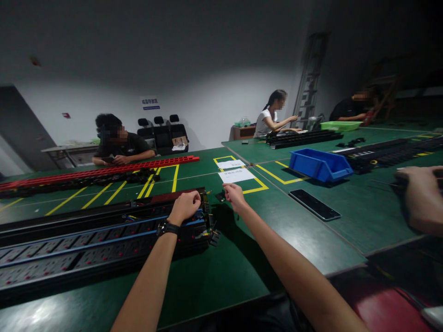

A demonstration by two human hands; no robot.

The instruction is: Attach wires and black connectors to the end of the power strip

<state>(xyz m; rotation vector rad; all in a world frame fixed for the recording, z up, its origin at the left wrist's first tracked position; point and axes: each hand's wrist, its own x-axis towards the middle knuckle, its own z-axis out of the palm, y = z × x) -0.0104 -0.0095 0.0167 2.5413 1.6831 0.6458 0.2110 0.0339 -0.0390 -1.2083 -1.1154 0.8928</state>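
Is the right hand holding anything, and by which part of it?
It cannot be told: the right hand is at a small dark piece, but contact is unclear.

Ph. (314, 205) – 1, chairs (162, 134) – 3, ppr. sheets (237, 175) 2

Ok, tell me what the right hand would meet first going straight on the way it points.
The right hand would probably meet the end of the long red rail, across some green tabletop; a small dark part sits beside its fingertips. Depth is unclear.
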